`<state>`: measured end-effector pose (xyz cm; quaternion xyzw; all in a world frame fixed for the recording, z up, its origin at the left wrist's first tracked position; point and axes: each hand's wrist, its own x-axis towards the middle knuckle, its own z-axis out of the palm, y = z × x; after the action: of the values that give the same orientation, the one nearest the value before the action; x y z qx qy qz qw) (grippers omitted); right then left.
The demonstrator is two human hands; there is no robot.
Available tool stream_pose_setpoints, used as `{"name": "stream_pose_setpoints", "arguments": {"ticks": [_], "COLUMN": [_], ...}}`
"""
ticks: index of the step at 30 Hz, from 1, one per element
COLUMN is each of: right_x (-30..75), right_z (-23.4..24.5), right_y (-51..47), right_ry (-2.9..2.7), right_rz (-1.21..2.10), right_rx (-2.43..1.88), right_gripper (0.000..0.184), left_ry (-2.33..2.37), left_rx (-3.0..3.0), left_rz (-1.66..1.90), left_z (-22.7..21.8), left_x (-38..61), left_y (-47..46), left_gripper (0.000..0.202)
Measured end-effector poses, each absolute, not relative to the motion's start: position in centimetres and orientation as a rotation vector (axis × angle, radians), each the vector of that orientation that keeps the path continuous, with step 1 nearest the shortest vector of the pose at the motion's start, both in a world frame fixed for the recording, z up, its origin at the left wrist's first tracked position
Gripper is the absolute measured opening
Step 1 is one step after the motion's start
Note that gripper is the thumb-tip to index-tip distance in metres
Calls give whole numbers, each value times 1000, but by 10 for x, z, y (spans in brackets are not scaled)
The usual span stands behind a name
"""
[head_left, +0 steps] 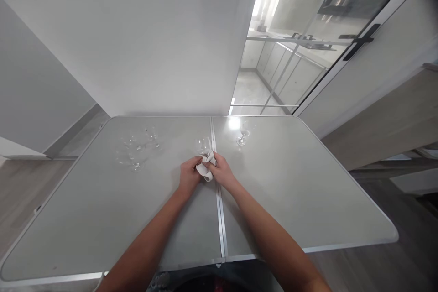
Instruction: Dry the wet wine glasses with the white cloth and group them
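A clear stemmed wine glass [203, 144] is between my hands over the middle of the table, its bowl pointing away from me. My left hand [190, 174] is closed around its lower part; the stem and foot are hidden by fingers and cloth. My right hand [224, 173] is closed on a white cloth [205, 173], bunched against the glass just below the bowl. Part of the cloth hangs down between both hands.
Several clear stemmed glasses [137, 165] stand on the left of the grey folding table [294, 191]. Another stemmed glass [241, 139] stands right of the metal centre seam. Behind are a white wall [164, 45] and a glass-paned door [287, 54] with a black handle.
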<state>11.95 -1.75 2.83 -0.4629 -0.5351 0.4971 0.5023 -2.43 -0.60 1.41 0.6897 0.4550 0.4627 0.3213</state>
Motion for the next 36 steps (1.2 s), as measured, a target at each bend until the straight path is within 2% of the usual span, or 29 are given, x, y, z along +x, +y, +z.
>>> {"name": "stream_pose_setpoints", "arguments": {"ticks": [4,6,8,10,13,17,18,20,23,25,27,32,34,36], "right_x": [129,131,131,129,125,120,120,121,126,129,129,122,121,124], "right_z": [30,31,33,35,37,37,37,38,40,42,41,33,33,37], "right_y": [-15,-16,-18,-21,-24,-26,-27,-26,-24,-24,-24,-25,-25,-25], "right_ry": [-1162,-1016,-901,-859,-1055,-1504,-1544,-1529,-1278,-1158,-1247,-1691,-1675,-1499], "right_rz": [1252,1536,1857,2005,1860,1032,914,1051,1685,1883,1774,781,854,1269], "right_rx": [-1195,-1111,-937,-824,-946,-1484,-1538,-1462,-1047,-879,-977,-1598,-1572,-1364], "right_gripper": [31,32,33,33,31,14,12,14,30,34,30,8,9,22], "left_ry": [1271,1189,943,707,627,722,725,692,592,569,608,709,685,644], "left_rx": [1598,1354,1116,934,870,999,1007,956,850,830,841,912,885,847], "left_rz": [1431,1488,1369,1186,1147,1360,1374,1335,1219,1190,1228,1380,1366,1313], "left_z": [15,16,18,19,18,12,11,10,12,13,13,6,5,6], "left_x": [-25,-26,-28,-28,-26,-23,-24,-25,-29,-28,-26,-22,-23,-25], "left_y": [-1,4,8,9,7,5,6,7,6,5,5,8,8,7], "left_gripper": [20,32,44,52,54,51,53,53,57,58,56,55,54,53]}}
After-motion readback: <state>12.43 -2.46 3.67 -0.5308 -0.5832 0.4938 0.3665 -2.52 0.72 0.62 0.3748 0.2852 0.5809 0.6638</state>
